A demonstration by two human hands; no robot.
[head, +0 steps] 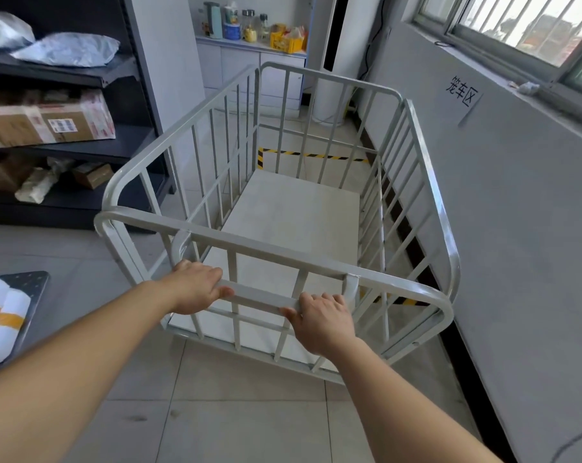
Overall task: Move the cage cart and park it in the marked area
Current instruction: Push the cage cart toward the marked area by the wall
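Gripping grey tubular steel cage cart by its flat handle bar, your left hand and right hand curled shut around it, arms extended, striped floor tape beyond far edge.

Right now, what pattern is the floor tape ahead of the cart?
Yellow and black diagonal stripes on the floor tape, seen in the head view.

Floor: pale grey tiles, daylit. Right wall: plain grey, dark skirting at its foot, paper sign with dark characters. Window: barred, above a ledge, upper right. Dark shelving unit, left: grey mailer bags on top, cardboard boxes below. White cabinet, far end: bottles and a yellow crate on top.
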